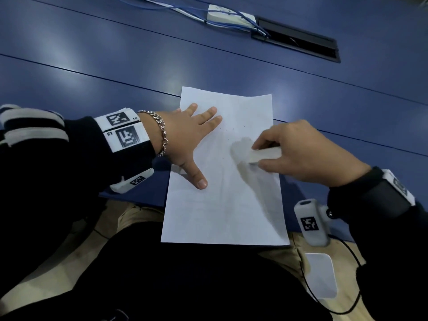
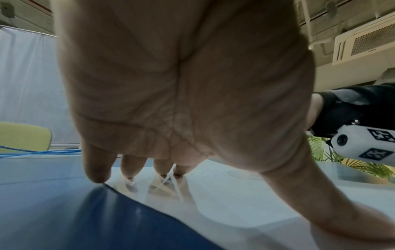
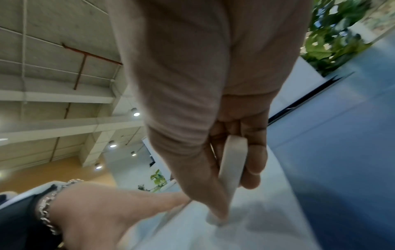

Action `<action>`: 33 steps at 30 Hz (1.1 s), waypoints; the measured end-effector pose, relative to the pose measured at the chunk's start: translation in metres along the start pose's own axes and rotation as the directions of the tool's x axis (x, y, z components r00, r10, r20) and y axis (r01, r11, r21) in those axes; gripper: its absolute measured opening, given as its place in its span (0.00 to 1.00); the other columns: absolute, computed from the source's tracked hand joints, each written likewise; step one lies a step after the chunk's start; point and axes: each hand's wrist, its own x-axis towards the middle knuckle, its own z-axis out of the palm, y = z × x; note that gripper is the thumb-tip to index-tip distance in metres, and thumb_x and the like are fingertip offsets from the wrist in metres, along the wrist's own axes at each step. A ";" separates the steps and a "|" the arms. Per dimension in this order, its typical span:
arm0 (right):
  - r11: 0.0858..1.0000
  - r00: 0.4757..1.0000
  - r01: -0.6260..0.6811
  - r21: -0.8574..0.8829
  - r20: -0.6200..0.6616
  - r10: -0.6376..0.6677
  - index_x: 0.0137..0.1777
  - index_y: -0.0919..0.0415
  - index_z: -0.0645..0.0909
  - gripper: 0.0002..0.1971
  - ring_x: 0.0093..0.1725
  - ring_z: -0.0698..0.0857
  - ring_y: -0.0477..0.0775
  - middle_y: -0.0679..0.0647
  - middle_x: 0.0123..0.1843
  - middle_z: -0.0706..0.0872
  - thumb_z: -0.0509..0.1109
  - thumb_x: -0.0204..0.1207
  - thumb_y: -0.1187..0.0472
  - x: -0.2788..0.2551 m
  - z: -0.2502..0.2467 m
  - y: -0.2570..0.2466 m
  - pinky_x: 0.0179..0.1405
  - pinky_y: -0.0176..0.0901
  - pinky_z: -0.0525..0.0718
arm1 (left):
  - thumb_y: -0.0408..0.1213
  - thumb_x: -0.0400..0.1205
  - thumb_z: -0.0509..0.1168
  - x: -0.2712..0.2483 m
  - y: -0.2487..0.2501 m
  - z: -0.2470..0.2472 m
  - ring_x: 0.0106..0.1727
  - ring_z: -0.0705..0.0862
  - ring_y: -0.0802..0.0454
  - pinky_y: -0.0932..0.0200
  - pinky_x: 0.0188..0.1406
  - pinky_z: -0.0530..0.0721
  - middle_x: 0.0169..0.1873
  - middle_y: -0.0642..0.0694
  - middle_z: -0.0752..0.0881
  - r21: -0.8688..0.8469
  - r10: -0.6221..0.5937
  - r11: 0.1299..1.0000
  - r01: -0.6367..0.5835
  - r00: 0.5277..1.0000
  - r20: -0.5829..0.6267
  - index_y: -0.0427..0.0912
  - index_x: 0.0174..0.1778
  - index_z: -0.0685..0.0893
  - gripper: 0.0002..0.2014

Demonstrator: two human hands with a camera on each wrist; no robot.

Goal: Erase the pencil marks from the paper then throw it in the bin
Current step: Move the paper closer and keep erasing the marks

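Observation:
A white sheet of paper (image 1: 222, 200) lies on the blue table, its near end hanging over the table's front edge. Small dark eraser crumbs or pencil traces are scattered near its middle. My left hand (image 1: 196, 135) lies flat on the sheet's left side with fingers spread, holding it down; its fingertips (image 2: 130, 170) press the paper (image 2: 235, 194). My right hand (image 1: 289, 154) pinches a white eraser (image 1: 264, 155) between thumb and fingers, with the eraser's tip down on the paper (image 3: 235, 233). In the right wrist view the eraser (image 3: 233, 162) is slightly blurred.
The blue table (image 1: 115, 54) stretches away beyond the paper. A white power strip (image 1: 229, 16) with blue cables and a black cable hatch (image 1: 298, 40) lie at the far side. No bin is in view. A white card (image 1: 322, 274) rests on my lap.

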 end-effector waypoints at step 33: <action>0.966 0.958 0.259 -0.008 0.125 -0.256 0.53 0.47 0.91 0.13 0.47 0.84 0.47 0.42 0.44 0.86 0.75 0.73 0.44 0.023 0.017 -0.040 0.50 0.44 0.83 | 0.90 0.56 0.60 -0.014 0.006 0.019 0.91 0.32 0.37 0.28 0.89 0.51 0.87 0.48 0.21 0.080 -0.007 0.997 0.005 0.999 0.033 0.60 0.85 0.20 0.75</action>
